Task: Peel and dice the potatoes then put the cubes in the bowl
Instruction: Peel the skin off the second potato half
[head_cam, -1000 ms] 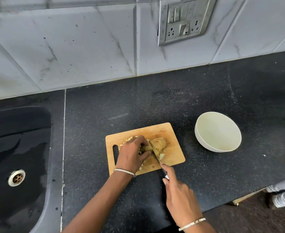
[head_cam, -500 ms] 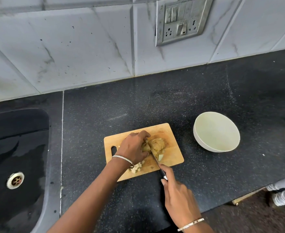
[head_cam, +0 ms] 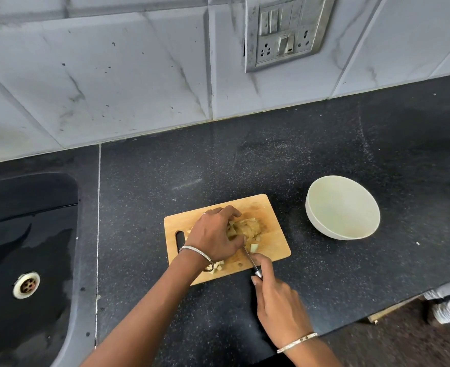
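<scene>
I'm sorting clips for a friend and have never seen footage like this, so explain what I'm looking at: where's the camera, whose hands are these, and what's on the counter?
There is no machine here: these are a person's two bare hands, filmed by one wide-angle camera worn on their head, looking down. On the dark counter lies a wooden cutting board, with an empty pale bowl to its right and a sink to the left. The left hand steadies a partly cut potato on the board, fingers curled over it. The right hand has its grip on a knife, blade down beside the potato. A few cut cubes lie on the board; none are in the bowl.
</scene>
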The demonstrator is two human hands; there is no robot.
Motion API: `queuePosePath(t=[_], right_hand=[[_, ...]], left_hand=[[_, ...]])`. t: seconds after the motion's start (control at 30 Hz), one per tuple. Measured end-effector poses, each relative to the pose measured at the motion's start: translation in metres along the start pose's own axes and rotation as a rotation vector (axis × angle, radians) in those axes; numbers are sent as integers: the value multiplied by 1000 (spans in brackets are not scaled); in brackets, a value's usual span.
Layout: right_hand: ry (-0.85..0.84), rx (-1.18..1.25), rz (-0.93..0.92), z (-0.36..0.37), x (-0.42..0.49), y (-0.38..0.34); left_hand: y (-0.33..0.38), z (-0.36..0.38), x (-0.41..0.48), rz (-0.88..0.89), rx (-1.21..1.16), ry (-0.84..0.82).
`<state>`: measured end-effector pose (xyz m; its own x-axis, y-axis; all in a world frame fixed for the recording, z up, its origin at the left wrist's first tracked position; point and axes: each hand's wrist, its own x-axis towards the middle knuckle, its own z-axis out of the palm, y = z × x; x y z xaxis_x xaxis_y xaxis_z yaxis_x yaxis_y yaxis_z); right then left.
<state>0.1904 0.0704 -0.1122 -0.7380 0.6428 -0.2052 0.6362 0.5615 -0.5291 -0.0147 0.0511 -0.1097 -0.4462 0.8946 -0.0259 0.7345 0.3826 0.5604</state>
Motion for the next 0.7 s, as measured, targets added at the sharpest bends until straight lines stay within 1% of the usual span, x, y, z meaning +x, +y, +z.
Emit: queuePosePath(t=[0.17,0.43,0.53,0.7], right_hand=[[5,15,-6,0,-2,1],[-1,28,-3,1,-5,4],[9,26,-9,1,-5,5],[9,13,-27,0,-6,4]], left_hand=[[5,2,4,-44,0,49],[4,-3,7,-72,-23,-10],[5,-1,6,-85,16,-40],[12,5,6,-111,84,-13]])
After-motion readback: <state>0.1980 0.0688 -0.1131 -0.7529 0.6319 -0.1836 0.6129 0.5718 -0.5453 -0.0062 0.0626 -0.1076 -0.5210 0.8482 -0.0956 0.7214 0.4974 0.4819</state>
